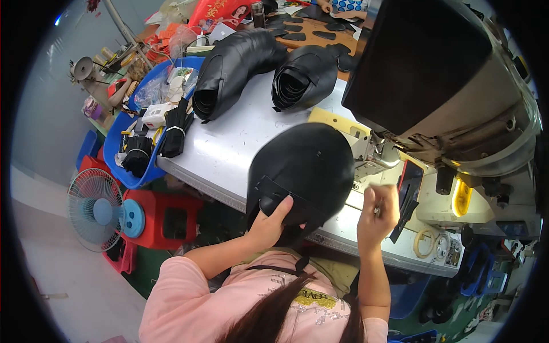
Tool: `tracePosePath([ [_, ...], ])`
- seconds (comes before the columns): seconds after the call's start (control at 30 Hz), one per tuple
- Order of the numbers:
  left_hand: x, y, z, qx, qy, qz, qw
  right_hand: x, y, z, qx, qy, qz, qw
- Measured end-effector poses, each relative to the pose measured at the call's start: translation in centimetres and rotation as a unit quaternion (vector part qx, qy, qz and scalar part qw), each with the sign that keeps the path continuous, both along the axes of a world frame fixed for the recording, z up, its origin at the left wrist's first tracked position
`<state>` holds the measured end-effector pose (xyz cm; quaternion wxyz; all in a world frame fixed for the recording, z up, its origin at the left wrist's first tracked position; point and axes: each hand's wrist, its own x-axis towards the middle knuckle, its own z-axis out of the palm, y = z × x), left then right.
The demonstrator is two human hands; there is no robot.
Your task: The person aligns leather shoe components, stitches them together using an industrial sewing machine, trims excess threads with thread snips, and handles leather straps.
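My left hand (271, 223) grips a rounded black leather piece (309, 166) near its lower edge, thumb on top and most of the fingers hidden behind. A stitched flap or band crosses the lower part of this piece. To the right of the leather, apart from it, my right hand (378, 214) is raised with its fingers curled closed. A small metallic glint shows between them, too small to name. Close by stands a sewing machine (434, 126), its metal needle area just beyond the leather's right edge.
Two nested stacks of black leather pieces (234, 68) (306, 77) lie on the white table (211, 154). A blue basket (123, 171) with bundled black strips stands left, above a red stool (177, 220) and a fan (102, 211). Tape rings (424, 243) lie right; another person's hand (326, 7) shows far back.
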<state>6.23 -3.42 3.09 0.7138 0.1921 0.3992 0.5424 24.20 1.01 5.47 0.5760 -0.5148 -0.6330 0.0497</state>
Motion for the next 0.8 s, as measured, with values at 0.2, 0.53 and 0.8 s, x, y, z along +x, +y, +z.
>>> tracePosePath([
  [0.2, 1.0, 1.2, -0.6, 0.101, -0.008, 0.075, 0.992, -2.7, -2.2, -0.2, -0.28, 0.251, 0.228, 0.898],
  [0.53, 2.1, 1.3, -0.4, 0.104, 0.024, 0.057, 0.993, -2.1, -1.6, -1.2, -0.362, 0.377, 0.205, 0.827],
  [0.8, 2.0, 1.5, -0.3, 0.101, -0.003, 0.052, 0.994, -2.4, -2.0, -0.8, -0.349, 0.367, 0.198, 0.839],
])
